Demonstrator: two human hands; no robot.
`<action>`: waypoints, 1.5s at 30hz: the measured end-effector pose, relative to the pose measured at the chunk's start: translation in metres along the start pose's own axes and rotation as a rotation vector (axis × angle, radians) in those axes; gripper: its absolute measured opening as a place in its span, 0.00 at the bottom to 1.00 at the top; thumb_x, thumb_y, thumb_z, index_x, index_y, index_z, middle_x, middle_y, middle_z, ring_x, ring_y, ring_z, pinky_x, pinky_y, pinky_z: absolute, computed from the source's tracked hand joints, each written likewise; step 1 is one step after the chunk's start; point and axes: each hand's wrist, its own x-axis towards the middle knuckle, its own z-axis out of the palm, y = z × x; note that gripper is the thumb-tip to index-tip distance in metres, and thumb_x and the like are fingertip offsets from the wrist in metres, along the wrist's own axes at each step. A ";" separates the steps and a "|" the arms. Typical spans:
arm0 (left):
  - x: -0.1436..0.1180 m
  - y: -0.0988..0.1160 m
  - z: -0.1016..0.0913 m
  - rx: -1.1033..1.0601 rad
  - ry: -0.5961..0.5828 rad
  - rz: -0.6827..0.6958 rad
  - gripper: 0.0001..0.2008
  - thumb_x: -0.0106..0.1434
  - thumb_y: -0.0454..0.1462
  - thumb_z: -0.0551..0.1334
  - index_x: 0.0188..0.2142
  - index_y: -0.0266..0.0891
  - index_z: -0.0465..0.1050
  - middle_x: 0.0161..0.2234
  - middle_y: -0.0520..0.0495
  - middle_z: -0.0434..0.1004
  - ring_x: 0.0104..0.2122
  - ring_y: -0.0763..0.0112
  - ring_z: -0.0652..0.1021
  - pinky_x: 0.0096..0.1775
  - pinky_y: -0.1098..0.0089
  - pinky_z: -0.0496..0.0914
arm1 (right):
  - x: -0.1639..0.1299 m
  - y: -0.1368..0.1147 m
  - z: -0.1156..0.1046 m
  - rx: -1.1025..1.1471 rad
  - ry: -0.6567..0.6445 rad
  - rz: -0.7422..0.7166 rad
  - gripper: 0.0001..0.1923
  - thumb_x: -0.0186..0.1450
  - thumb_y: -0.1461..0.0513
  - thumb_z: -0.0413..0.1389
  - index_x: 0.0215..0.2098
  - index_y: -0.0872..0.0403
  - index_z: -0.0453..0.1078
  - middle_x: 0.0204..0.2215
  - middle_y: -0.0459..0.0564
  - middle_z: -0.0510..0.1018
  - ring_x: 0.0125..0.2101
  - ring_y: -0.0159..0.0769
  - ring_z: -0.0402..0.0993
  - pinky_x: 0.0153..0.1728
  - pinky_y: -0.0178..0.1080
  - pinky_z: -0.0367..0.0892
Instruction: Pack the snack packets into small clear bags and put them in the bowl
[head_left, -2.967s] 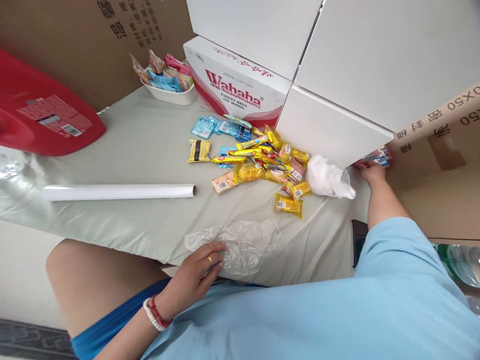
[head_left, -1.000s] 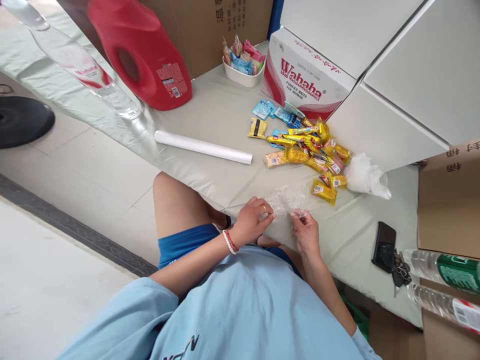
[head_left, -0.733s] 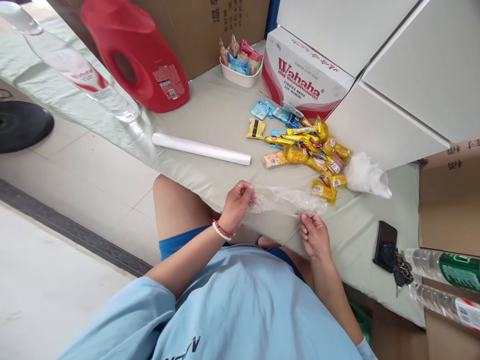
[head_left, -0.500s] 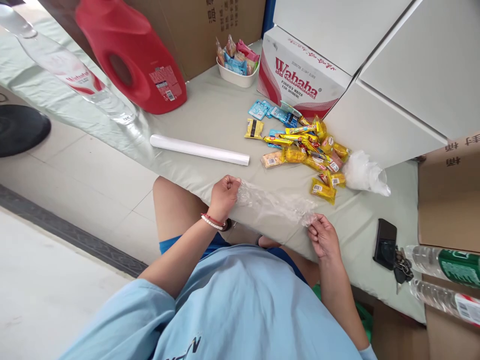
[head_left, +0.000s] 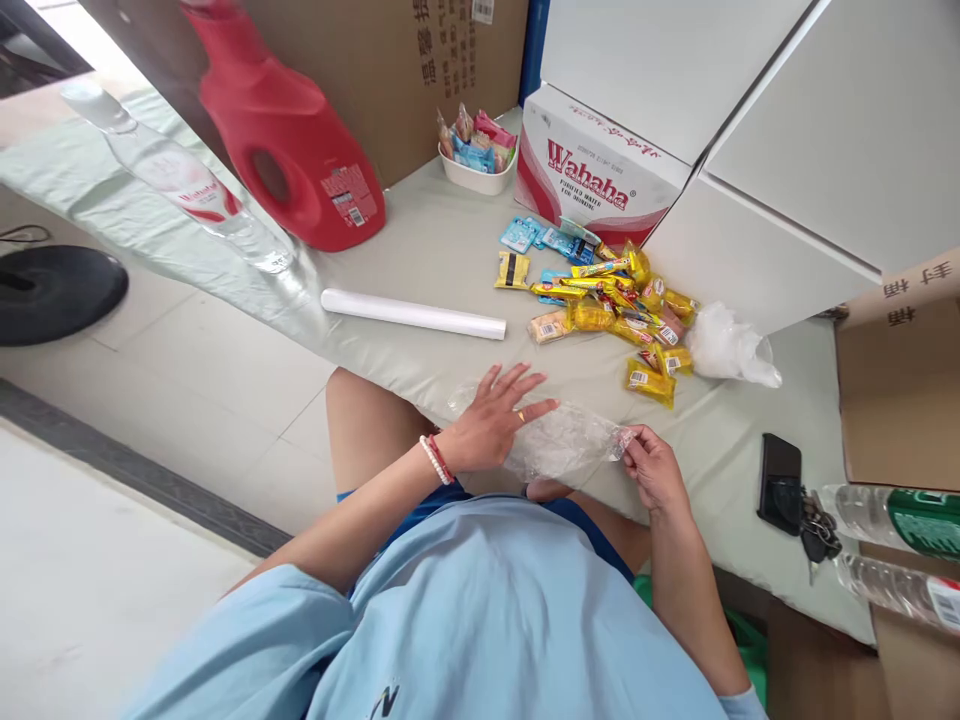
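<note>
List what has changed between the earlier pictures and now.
The right hand, first stretched out to the far right, has come back and now pinches one end of the clear plastic. The left hand has let go of the other end, shifted rightward and spread open over it. The snack pile, white roll and red jug stayed put.

Narrow gap runs between white roll [head_left: 414, 315] and snack pile [head_left: 594, 316]; clear plastic [head_left: 562, 442] obstructs the front, Wahaha box [head_left: 596, 170] the rear.
</note>
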 end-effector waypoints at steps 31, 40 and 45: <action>0.014 -0.027 -0.006 -0.053 -0.151 -0.261 0.23 0.78 0.48 0.46 0.48 0.44 0.78 0.51 0.45 0.83 0.61 0.58 0.74 0.63 0.48 0.56 | -0.010 -0.039 0.028 -0.928 -0.634 -0.685 0.20 0.70 0.59 0.58 0.60 0.45 0.73 0.48 0.51 0.79 0.38 0.37 0.77 0.39 0.38 0.74; 0.012 -0.039 0.006 -0.043 -0.160 -0.394 0.19 0.69 0.41 0.56 0.58 0.46 0.74 0.67 0.44 0.71 0.68 0.56 0.67 0.70 0.41 0.47 | -0.037 -0.002 -0.059 -0.898 -0.313 -0.812 0.18 0.68 0.69 0.50 0.42 0.48 0.81 0.43 0.52 0.81 0.43 0.38 0.78 0.43 0.40 0.75; 0.002 -0.041 0.010 -0.018 -0.203 -0.293 0.28 0.66 0.39 0.57 0.65 0.45 0.67 0.71 0.42 0.63 0.72 0.53 0.60 0.71 0.38 0.39 | -0.055 0.004 -0.106 -1.040 -0.458 -0.395 0.17 0.68 0.63 0.50 0.35 0.50 0.82 0.51 0.54 0.82 0.47 0.39 0.81 0.46 0.40 0.77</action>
